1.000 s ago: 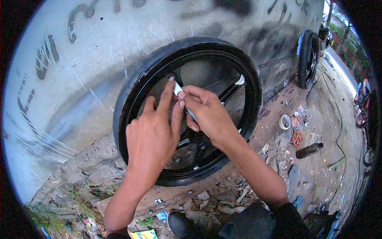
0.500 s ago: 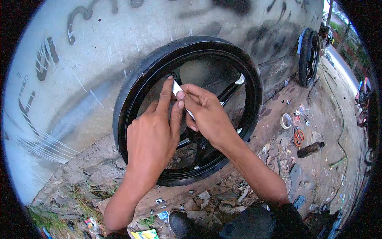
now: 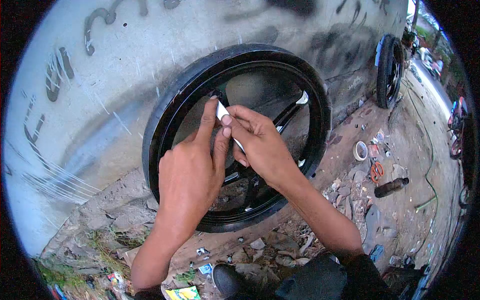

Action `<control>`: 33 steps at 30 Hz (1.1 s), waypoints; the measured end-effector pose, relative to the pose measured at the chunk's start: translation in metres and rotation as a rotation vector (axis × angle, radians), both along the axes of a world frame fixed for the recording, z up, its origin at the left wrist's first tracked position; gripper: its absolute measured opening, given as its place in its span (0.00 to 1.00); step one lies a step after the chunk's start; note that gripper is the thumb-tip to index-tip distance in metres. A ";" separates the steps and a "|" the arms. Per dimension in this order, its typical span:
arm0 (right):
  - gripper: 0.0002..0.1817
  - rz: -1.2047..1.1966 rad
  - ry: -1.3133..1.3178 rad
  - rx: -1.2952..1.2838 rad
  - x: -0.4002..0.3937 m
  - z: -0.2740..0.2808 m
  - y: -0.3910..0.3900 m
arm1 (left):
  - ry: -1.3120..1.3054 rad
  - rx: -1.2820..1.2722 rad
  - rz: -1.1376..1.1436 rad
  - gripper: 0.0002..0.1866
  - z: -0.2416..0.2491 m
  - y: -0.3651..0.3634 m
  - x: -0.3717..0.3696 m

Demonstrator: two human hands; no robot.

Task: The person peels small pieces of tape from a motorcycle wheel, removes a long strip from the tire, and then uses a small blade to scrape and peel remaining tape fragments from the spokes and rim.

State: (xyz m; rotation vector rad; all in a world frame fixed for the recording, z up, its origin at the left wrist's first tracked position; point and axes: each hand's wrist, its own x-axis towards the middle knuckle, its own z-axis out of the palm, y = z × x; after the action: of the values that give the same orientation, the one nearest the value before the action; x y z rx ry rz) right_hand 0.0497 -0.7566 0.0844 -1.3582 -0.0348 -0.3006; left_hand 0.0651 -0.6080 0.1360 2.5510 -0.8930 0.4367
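A black spoked wheel (image 3: 320, 95) with a tyre leans against the wall, white patches on its spokes. A narrow white strip, which looks like masking tape (image 3: 222, 111), lies along its upper left spoke. My left hand (image 3: 187, 170) holds the strip's upper end under its index fingertip. Its thumb is raised close to my right thumb, and its other fingers bend behind, partly hidden. From the right, my right hand (image 3: 265, 145) pinches the strip between thumb and fingers, lower down. The strip's lower part is mostly covered by my right hand.
A second wheel (image 3: 389, 72) leans on the wall (image 3: 115, 65) farther right. On the ground at right lie a tape roll (image 3: 360, 151), orange-handled scissors (image 3: 376, 171), a dark bottle (image 3: 391, 188) and a green hose (image 3: 427, 202). Rubble surrounds my shoe (image 3: 225, 280).
My hands keep almost the same hold on the strip. The view has shifted very slightly. A motorbike with a rider now shows on the road at far right.
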 end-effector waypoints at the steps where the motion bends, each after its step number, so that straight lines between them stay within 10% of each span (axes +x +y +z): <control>1: 0.13 0.000 -0.003 -0.002 0.000 0.000 0.000 | 0.006 0.002 0.001 0.27 0.000 0.000 0.000; 33: 0.13 0.073 0.078 -0.001 -0.043 -0.008 0.010 | 0.055 -0.118 -0.073 0.27 -0.014 0.021 -0.031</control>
State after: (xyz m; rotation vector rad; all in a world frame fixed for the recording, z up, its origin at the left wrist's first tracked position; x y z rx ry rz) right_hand 0.0069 -0.7466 0.0767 -1.3651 -0.0197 -0.1867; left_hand 0.0341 -0.5868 0.1222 2.4036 -0.9097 0.3842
